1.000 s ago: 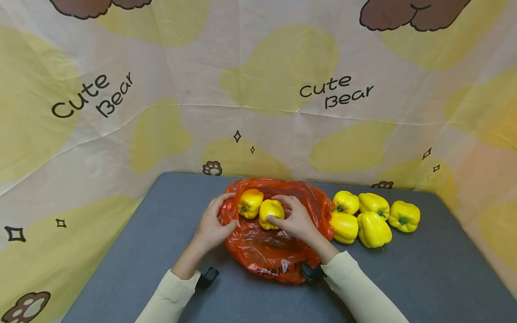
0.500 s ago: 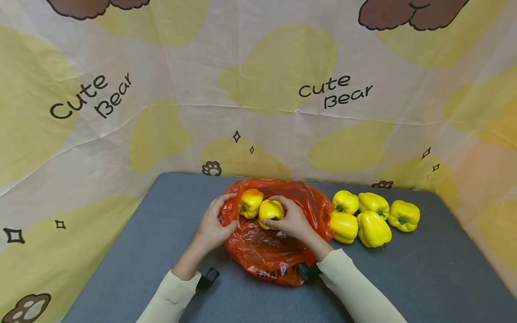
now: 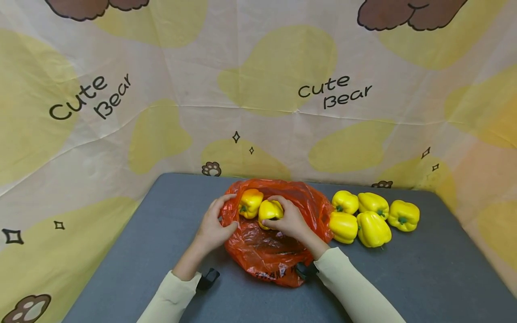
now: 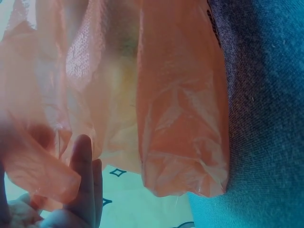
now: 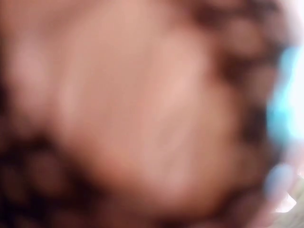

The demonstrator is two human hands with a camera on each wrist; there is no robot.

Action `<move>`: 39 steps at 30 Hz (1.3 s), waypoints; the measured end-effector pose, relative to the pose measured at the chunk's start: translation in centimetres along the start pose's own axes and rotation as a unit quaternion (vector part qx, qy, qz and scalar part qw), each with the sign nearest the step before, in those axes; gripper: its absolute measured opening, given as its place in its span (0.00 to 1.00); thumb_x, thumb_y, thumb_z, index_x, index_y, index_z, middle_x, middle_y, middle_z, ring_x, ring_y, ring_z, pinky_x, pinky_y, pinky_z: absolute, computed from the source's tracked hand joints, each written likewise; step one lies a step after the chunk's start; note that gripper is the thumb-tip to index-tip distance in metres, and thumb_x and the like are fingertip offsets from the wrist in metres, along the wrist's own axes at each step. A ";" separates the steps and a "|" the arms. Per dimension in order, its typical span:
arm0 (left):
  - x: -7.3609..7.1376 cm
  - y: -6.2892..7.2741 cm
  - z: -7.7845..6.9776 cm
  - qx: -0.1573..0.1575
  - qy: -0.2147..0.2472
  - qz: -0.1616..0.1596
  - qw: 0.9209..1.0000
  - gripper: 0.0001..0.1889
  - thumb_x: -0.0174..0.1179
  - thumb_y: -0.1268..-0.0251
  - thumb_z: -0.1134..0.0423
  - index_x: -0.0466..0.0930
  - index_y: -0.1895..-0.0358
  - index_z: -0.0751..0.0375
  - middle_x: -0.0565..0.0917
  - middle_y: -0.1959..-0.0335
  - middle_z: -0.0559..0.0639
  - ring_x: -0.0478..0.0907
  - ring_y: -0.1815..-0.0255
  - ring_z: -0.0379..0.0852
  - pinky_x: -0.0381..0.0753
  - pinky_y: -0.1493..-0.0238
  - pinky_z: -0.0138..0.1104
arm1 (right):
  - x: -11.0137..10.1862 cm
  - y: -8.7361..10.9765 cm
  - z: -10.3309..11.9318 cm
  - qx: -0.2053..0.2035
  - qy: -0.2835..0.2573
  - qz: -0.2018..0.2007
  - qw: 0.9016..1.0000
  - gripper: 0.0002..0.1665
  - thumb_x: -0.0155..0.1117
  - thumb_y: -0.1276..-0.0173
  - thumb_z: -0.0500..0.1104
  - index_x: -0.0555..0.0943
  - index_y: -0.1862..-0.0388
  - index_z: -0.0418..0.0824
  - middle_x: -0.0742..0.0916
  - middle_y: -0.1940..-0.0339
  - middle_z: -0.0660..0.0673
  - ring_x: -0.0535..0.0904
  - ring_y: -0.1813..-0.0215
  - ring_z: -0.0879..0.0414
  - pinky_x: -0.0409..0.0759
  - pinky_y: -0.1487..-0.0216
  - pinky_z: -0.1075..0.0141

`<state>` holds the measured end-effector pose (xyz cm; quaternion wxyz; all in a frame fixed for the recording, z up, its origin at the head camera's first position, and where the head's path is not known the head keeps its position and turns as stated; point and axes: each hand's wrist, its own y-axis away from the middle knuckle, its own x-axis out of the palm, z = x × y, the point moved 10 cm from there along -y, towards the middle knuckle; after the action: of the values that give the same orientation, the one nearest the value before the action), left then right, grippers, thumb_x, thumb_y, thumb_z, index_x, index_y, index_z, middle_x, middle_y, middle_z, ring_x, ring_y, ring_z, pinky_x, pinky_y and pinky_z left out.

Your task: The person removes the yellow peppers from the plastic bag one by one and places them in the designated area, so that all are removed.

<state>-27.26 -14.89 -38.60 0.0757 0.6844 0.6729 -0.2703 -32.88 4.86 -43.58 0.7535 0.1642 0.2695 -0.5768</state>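
Observation:
An orange-red plastic bag (image 3: pixel 252 251) lies with its mouth spread wide at the middle of the table. My left hand (image 3: pixel 214 226) holds the bag's left rim between thumb and fingers. In the left wrist view, folds of the plastic (image 4: pixel 185 109) hang beside the fingers (image 4: pixel 81 175). Inside the bag's mouth, my right hand (image 3: pixel 292 220) grips a yellow bell pepper (image 3: pixel 268 209), thumb in front and fingers behind. A second yellow bell pepper (image 3: pixel 250 203) sits in the bag to its left. The right wrist view is too blurred to make out the grasp.
Several more yellow bell peppers (image 3: pixel 374 229) stand grouped right of the bag, the nearest pepper (image 3: pixel 343 227) against its edge. All rest on a grey table (image 3: pixel 436 269). A patterned cloth (image 3: pixel 266 67) hangs behind the table's back edge.
My right hand and forearm have shifted slightly left and the thumb sits a little lower on the pepper. The bag's front edge has dipped slightly. My left hand has stayed in place.

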 end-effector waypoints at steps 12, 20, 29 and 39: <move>0.0 -0.1 -0.1 0.003 -0.011 0.000 1.000 0.36 0.65 0.51 0.72 0.69 0.35 0.47 0.72 0.41 0.56 0.76 0.47 0.53 0.80 0.56 0.36 | -0.3 -0.1 0.3 -0.011 0.006 -0.013 1.000 0.34 0.78 0.50 0.50 0.76 0.43 0.48 0.80 0.45 0.44 0.77 0.50 0.49 0.79 0.57 0.54; 0.0 -0.1 -0.2 -0.001 -0.005 0.002 1.000 0.36 0.65 0.51 0.72 0.69 0.35 0.47 0.72 0.40 0.56 0.76 0.46 0.53 0.80 0.54 0.39 | -0.6 0.2 0.4 -0.011 0.006 -0.018 1.000 0.34 0.79 0.53 0.50 0.78 0.45 0.51 0.81 0.46 0.46 0.77 0.51 0.50 0.79 0.57 0.56; 0.1 -0.1 0.0 -0.001 -0.004 0.002 1.000 0.36 0.65 0.51 0.73 0.69 0.35 0.47 0.72 0.41 0.56 0.76 0.46 0.53 0.80 0.55 0.36 | -1.9 1.0 1.5 -0.027 -0.011 -0.019 0.999 0.34 0.79 0.53 0.51 0.78 0.45 0.54 0.82 0.46 0.49 0.78 0.52 0.51 0.79 0.56 0.57; -0.1 0.0 0.2 0.005 0.002 -0.002 1.000 0.35 0.65 0.51 0.74 0.70 0.36 0.49 0.73 0.42 0.57 0.76 0.46 0.53 0.80 0.56 0.33 | -4.1 2.1 3.2 -0.058 -0.025 -0.023 0.998 0.32 0.78 0.51 0.50 0.77 0.45 0.54 0.80 0.44 0.47 0.79 0.52 0.48 0.81 0.58 0.58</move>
<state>-27.35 -15.05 -38.74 0.0707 0.6838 0.6733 -0.2723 -30.94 6.83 -38.69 0.7548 0.0999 0.2875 -0.5811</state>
